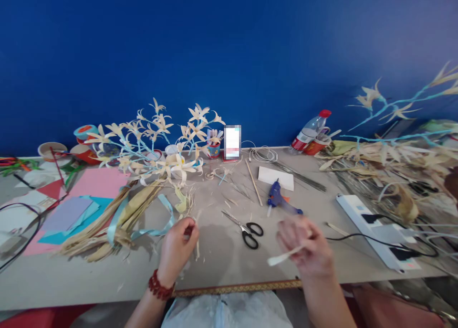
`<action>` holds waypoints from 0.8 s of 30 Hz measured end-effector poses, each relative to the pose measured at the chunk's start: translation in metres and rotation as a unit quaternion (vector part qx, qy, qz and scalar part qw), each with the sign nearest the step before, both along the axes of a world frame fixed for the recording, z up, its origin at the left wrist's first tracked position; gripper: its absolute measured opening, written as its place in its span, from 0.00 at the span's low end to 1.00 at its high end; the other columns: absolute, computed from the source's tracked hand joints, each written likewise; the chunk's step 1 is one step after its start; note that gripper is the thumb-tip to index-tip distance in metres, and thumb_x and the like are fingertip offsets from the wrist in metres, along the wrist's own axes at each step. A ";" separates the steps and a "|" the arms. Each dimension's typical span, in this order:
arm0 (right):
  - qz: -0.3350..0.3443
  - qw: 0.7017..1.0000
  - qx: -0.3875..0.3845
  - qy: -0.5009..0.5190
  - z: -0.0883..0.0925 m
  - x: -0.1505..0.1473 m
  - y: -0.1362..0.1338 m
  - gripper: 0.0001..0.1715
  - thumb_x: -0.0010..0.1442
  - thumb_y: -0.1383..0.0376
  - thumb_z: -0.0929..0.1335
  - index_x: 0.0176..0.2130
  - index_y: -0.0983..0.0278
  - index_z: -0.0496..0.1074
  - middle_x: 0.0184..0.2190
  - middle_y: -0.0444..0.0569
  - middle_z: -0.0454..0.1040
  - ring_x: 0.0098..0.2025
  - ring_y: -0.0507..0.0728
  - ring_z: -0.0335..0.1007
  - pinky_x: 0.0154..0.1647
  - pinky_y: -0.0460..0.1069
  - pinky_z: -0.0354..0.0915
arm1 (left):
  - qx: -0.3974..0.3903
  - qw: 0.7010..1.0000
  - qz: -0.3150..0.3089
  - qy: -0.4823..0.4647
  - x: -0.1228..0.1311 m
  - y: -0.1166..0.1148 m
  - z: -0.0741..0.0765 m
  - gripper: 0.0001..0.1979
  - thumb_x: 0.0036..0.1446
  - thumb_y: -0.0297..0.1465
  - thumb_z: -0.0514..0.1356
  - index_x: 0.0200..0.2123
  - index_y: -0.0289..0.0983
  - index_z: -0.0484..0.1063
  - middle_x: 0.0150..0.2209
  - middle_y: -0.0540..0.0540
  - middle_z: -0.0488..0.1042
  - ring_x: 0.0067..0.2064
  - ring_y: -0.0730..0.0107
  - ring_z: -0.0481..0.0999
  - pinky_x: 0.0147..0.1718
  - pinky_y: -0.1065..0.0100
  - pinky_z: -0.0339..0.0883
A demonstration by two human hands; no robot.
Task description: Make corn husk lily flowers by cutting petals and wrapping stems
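Observation:
My right hand (306, 244) is pinched on a pale husk strip (284, 257) with a wider rounded end pointing left. That hand is smeared by motion. My left hand (181, 242), with a red bead bracelet on the wrist, is closed, thumb against curled fingers. A thin pale strip (198, 249) shows beside its fingertips; whether it is held I cannot tell. Between the hands lie black-handled scissors (246, 232), blades pointing up and left. Just beyond my right hand sits a blue glue gun (276, 194). Small husk scraps are scattered on the tabletop (222, 266).
Husk flowers on blue stems (157, 137) stand at the back left. In front are a dried husk bundle (118, 218) and coloured paper (67, 213). A white power strip (372, 232) with black cords lies right. A bottle (307, 132) leans by the blue wall.

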State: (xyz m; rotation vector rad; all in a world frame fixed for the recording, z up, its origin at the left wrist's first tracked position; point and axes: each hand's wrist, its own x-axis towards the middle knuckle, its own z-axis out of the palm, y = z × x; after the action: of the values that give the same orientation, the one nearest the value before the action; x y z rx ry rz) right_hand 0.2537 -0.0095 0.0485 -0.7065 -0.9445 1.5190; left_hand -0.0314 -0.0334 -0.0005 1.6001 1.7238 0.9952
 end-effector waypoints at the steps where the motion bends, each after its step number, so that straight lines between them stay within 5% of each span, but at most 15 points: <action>1: -0.046 0.999 0.018 0.016 0.005 0.010 0.003 0.21 0.48 0.55 0.73 0.19 0.59 0.59 0.15 0.37 0.51 0.14 0.48 0.45 0.10 0.43 0.46 | -0.009 1.000 0.005 -0.027 -0.003 -0.001 0.001 0.07 0.55 0.30 0.56 0.25 0.38 0.67 0.23 0.51 0.68 0.27 0.70 0.67 0.28 0.72 0.58; 3: -0.103 0.995 0.017 0.002 0.009 0.019 0.011 0.19 0.49 0.56 0.72 0.20 0.60 0.61 0.16 0.39 0.54 0.16 0.49 0.48 0.12 0.44 0.47 | -0.027 0.995 -0.006 -0.101 -0.005 -0.004 0.004 0.10 0.57 0.32 0.55 0.24 0.38 0.66 0.22 0.52 0.67 0.25 0.71 0.66 0.27 0.72 0.58; 6: -0.073 0.992 -0.072 -0.079 -0.008 -0.004 0.020 0.12 0.50 0.60 0.73 0.24 0.62 0.68 0.18 0.41 0.63 0.19 0.49 0.57 0.19 0.45 0.57 | -0.012 0.978 -0.075 -0.194 -0.003 -0.015 0.015 0.11 0.59 0.31 0.54 0.25 0.37 0.68 0.24 0.49 0.69 0.27 0.69 0.68 0.29 0.70 0.61; 11: 0.185 0.964 -0.164 -0.103 -0.054 -0.117 0.025 0.17 0.47 0.55 0.74 0.27 0.65 0.70 0.24 0.44 0.74 0.20 0.49 0.64 0.24 0.46 0.65 | 0.081 0.943 -0.233 -0.224 -0.001 -0.037 0.045 0.08 0.58 0.28 0.56 0.28 0.40 0.73 0.25 0.45 0.75 0.30 0.63 0.73 0.32 0.64 0.65; 15: 0.282 0.943 -0.166 -0.054 -0.052 -0.195 0.036 0.22 0.47 0.50 0.73 0.32 0.65 0.73 0.31 0.46 0.76 0.23 0.49 0.67 0.26 0.46 0.67 | 0.112 0.933 -0.274 -0.203 -0.006 -0.049 0.056 0.07 0.56 0.27 0.58 0.31 0.42 0.76 0.26 0.44 0.77 0.29 0.62 0.73 0.33 0.61 0.66; 17: 0.303 0.938 -0.164 -0.045 -0.045 -0.208 0.041 0.25 0.47 0.49 0.73 0.38 0.63 0.73 0.38 0.47 0.75 0.25 0.50 0.69 0.23 0.45 0.65 | 0.111 0.944 -0.241 -0.195 -0.009 -0.051 0.051 0.07 0.56 0.27 0.59 0.31 0.41 0.76 0.26 0.45 0.76 0.30 0.63 0.73 0.33 0.62 0.65; 20: 0.300 0.938 -0.140 -0.098 -0.040 -0.194 0.038 0.28 0.49 0.49 0.73 0.46 0.60 0.70 0.39 0.46 0.75 0.22 0.47 0.66 0.16 0.42 0.56 | 0.076 0.965 -0.100 -0.232 -0.012 -0.046 0.035 0.07 0.58 0.29 0.58 0.28 0.39 0.74 0.25 0.47 0.73 0.27 0.68 0.70 0.30 0.68 0.63; 22: 0.285 0.945 -0.084 -0.135 -0.040 -0.171 0.029 0.23 0.54 0.48 0.70 0.41 0.63 0.73 0.33 0.45 0.74 0.21 0.47 0.63 0.18 0.42 0.55 | 0.032 0.958 -0.003 -0.285 -0.011 -0.040 0.025 0.10 0.59 0.32 0.58 0.26 0.38 0.70 0.23 0.50 0.70 0.25 0.72 0.66 0.27 0.71 0.60; 24: 0.260 0.949 -0.061 -0.166 -0.038 -0.147 0.016 0.24 0.59 0.47 0.65 0.33 0.65 0.74 0.22 0.42 0.69 0.20 0.48 0.60 0.20 0.43 0.55 | -0.002 0.947 0.031 -0.319 -0.008 -0.031 0.018 0.11 0.59 0.33 0.58 0.24 0.37 0.68 0.22 0.52 0.67 0.25 0.74 0.64 0.26 0.73 0.58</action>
State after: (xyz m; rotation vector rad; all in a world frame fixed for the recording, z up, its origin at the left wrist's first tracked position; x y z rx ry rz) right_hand 0.1071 0.0065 0.0101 -0.8632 -1.3788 1.9699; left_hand -0.0390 -0.0645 0.0174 1.0495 1.3194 1.3535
